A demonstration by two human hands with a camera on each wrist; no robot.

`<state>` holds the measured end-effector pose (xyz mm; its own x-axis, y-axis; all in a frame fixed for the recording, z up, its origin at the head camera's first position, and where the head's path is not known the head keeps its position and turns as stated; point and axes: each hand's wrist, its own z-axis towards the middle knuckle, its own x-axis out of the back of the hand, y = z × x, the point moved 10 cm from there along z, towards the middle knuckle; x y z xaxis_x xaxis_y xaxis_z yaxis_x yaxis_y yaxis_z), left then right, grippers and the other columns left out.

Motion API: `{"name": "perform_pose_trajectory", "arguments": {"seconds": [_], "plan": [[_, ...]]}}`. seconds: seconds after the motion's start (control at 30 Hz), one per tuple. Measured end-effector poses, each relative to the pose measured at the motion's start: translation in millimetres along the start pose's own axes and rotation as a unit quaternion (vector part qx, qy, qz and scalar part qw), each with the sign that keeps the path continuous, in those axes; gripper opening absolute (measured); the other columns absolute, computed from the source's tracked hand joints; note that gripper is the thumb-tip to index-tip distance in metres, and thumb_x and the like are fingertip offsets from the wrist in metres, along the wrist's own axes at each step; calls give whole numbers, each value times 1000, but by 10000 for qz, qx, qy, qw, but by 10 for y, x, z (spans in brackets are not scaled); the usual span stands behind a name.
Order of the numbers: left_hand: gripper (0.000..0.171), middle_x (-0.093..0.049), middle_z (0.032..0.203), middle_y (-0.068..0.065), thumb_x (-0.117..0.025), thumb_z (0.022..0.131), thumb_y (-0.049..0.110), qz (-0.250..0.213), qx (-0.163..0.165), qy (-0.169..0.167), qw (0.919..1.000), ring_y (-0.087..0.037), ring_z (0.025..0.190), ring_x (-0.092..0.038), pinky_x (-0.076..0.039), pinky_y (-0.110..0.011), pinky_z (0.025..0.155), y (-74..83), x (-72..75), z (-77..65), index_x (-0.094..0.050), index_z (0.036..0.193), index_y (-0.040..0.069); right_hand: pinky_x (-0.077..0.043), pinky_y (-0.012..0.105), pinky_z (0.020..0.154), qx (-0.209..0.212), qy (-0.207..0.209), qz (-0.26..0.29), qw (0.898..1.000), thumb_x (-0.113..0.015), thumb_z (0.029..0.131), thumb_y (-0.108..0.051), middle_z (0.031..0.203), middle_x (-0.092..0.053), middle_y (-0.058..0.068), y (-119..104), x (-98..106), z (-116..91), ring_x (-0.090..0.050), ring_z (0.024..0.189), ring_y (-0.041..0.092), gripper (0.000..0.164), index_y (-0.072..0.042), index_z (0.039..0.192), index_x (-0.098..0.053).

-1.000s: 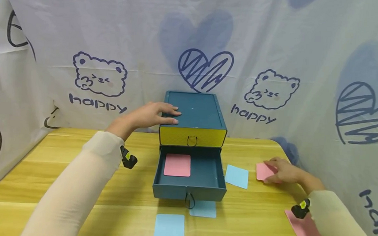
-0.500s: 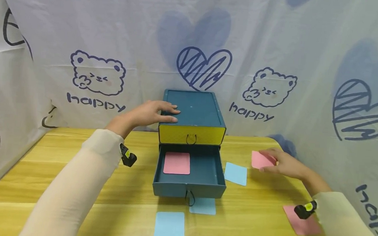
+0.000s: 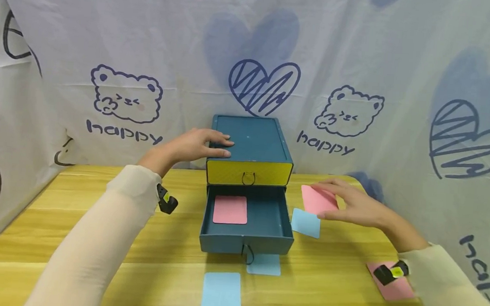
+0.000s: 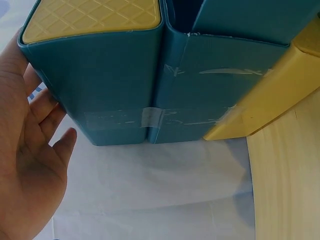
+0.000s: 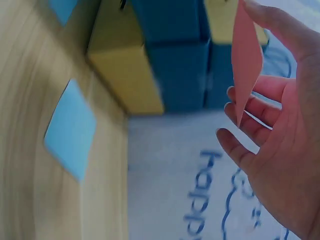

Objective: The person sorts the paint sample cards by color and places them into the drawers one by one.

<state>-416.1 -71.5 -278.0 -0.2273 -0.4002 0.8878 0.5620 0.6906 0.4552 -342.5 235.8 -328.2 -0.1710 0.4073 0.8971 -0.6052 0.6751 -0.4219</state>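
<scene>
My left hand point(image 3: 194, 144) rests on the top left of a teal drawer box point(image 3: 256, 137), its fingers lying over the edge. In the left wrist view the fingers point(image 4: 45, 107) reach along the box's side. Below a yellow-fronted upper drawer point(image 3: 226, 173), a teal drawer point(image 3: 267, 221) stands pulled out, with a pink square card point(image 3: 230, 210) lying in its left half. My right hand point(image 3: 354, 205) pinches another pink card point(image 3: 316, 199) by its edges, lifted above the table to the right of the box. The right wrist view shows this card point(image 5: 246, 62) nearly edge-on between thumb and fingers.
On the wooden table point(image 3: 156, 260) lie a blue card point(image 3: 306, 222) right of the drawer, one point(image 3: 264, 264) partly under its front, and one point(image 3: 221, 293) nearer. A pink card point(image 3: 393, 289) lies near the right forearm. A printed curtain point(image 3: 184, 49) hangs behind.
My right hand has picked up the pink card from the table and carried it left, toward the open drawer. The left hand stays on the box.
</scene>
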Motion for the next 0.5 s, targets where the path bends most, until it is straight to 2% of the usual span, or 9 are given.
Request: {"name": "perform_pose_trajectory", "arguments": {"seconds": [0.13, 0.33, 0.5], "plan": [[55, -36, 155, -3, -59, 94, 52, 5, 7, -28, 10000, -28, 144, -28, -27, -53, 113, -13, -19, 17, -55, 141, 24, -47, 49, 92, 241, -28, -98, 9997, -72, 84, -50, 137, -51, -1, -268, -36, 90, -49, 118, 21, 69, -20, 143, -53], [56, -36, 155, -4, -60, 94, 52, 19, 35, -52, 10000, -29, 143, -29, -28, -53, 113, 4, 14, 8, -55, 142, 24, -42, 52, 102, 460, -221, -291, 9983, -69, 83, -59, 142, -49, -1, -636, -160, 254, -46, 128, 23, 74, -21, 145, -51], [55, -36, 155, -3, -59, 94, 53, 98, 33, -25, 9999, -29, 142, -30, -29, -54, 112, 5, 25, 11, -55, 141, 25, -43, 46, 103, 657, -272, -495, 9962, -64, 83, -66, 138, -52, -2, -837, -274, 408, -48, 124, 20, 75, -19, 141, -55]]}}
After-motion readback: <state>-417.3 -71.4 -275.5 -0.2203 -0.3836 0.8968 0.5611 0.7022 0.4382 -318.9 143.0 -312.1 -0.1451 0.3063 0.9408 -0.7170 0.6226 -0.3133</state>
